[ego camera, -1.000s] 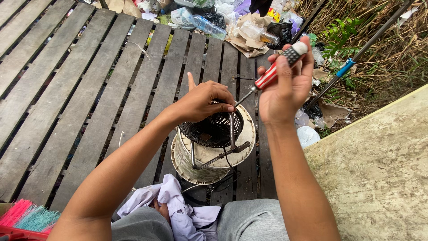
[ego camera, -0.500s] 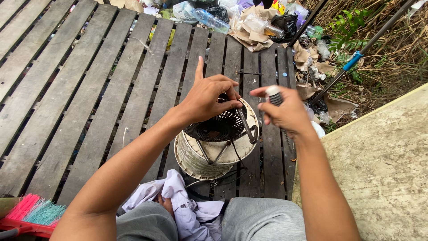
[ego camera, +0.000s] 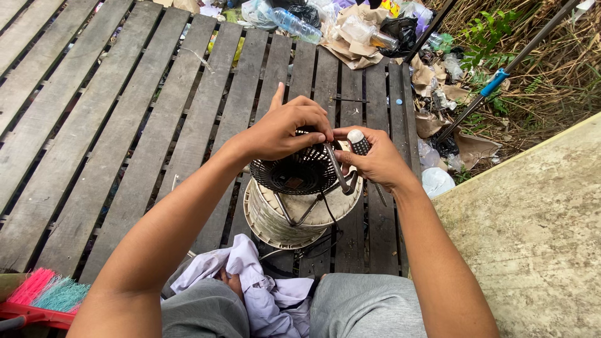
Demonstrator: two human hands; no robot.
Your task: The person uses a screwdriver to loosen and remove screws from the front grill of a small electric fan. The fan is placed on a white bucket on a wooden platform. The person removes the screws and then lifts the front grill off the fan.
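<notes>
A round white fan housing (ego camera: 275,216) with a black grille basket (ego camera: 291,172) and metal brackets lies on a wooden slat deck in front of my knees. My left hand (ego camera: 285,128) pinches the basket's far rim, index finger sticking up. My right hand (ego camera: 375,161) is closed around a screwdriver (ego camera: 358,143) with a black ribbed grip and white cap, held upright against the rim beside a dark bracket (ego camera: 338,170). The screwdriver's tip is hidden behind the hand.
A pale cloth (ego camera: 263,294) lies between my legs. A pink and teal brush (ego camera: 37,297) sits at the lower left. Plastic bottles, cardboard and bags (ego camera: 350,31) pile at the deck's far edge. A concrete slab (ego camera: 532,231) is on the right, with a thin pole (ego camera: 501,78) beyond.
My right hand has come down from a raised position, turning the screwdriver from slanted in the air to upright at the basket rim. The view has moved closer to the fan.
</notes>
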